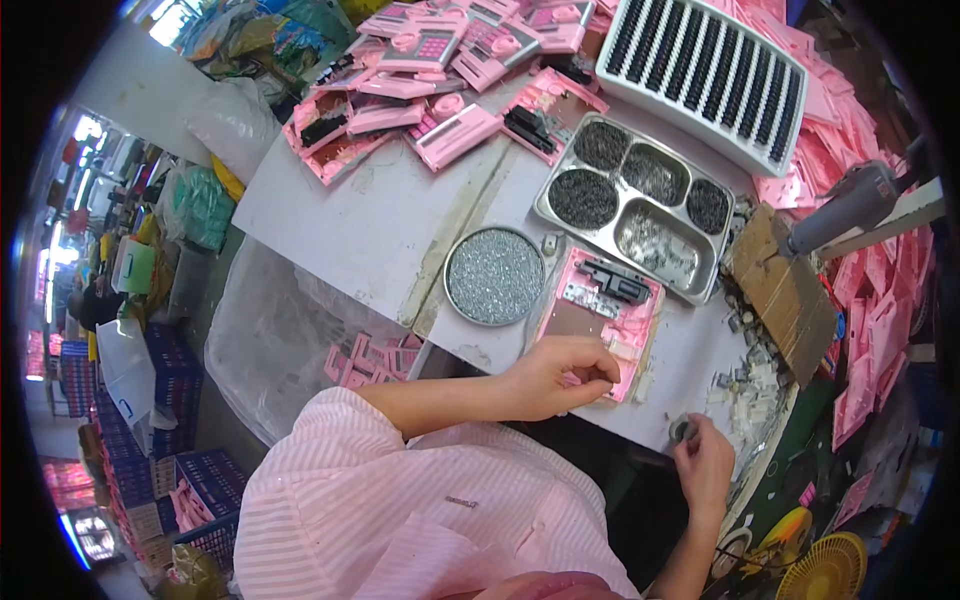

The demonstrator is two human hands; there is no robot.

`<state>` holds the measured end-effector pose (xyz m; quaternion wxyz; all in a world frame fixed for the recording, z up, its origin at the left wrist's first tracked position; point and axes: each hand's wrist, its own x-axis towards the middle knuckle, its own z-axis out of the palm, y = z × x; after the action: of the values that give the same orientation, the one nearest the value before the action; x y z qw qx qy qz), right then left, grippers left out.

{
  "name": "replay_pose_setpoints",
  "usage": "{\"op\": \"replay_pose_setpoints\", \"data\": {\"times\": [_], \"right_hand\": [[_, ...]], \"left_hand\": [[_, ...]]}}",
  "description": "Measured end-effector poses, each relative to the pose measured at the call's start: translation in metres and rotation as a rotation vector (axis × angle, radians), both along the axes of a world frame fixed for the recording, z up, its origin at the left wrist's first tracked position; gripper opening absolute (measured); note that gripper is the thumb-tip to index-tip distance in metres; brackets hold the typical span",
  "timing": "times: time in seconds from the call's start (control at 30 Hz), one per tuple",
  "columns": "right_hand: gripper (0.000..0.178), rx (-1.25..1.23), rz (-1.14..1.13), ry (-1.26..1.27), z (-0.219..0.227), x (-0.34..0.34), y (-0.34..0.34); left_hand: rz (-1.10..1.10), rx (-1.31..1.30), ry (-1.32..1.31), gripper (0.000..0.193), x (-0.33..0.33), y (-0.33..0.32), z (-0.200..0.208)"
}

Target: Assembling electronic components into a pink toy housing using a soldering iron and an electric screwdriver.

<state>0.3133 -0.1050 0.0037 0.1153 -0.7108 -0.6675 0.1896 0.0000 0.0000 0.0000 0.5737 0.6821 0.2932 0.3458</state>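
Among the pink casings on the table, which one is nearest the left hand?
The open casing beside the metal tray, at the left hand; the others lie farther away, mostly heaped.

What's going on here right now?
A person's left hand is over the near end of an open pink case, fingertips close together; whether it holds anything is hard to tell. The right hand holds a small round grey piece near the bench edge. A black part is in the case. A dish of metal bits stands to its left, a tray beyond.
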Motion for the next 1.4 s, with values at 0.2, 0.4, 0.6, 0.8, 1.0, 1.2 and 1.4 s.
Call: {"op": "replay_pose_setpoints", "data": {"times": [0.2,0.4,0.6,0.8,1.0,1.2,1.4], "right_hand": [[0.048,0.195,-0.630,1.313,-0.006,-0.046,-0.007],[0.045,0.071,-0.402,1.712,-0.014,-0.096,0.007],[0.045,0.023,-0.316,1.681,-0.019,-0.097,0.012],[0.043,0.038,-0.281,1.528,-0.021,-0.101,0.014],[0.054,0.396,0.009,0.794,-0.025,-0.103,0.011],[0.047,0.456,0.192,0.661,0.000,-0.087,0.033],[0.041,0.602,0.305,0.666,-0.009,-0.093,0.034]], "left_hand": [[-0.043,-0.109,0.009,0.014,0.014,-0.010,-0.002],[-0.009,-0.285,-0.044,0.036,0.029,-0.018,-0.002],[-0.005,-0.317,-0.056,0.039,0.033,-0.015,-0.006],[-0.041,-0.309,-0.006,0.044,0.028,-0.015,-0.006],[-0.019,-0.097,-0.020,0.043,0.023,-0.017,-0.008],[0.049,0.561,-0.025,0.037,0.018,-0.011,-0.020],[0.041,0.374,-0.104,0.023,0.016,-0.007,-0.011]]}}
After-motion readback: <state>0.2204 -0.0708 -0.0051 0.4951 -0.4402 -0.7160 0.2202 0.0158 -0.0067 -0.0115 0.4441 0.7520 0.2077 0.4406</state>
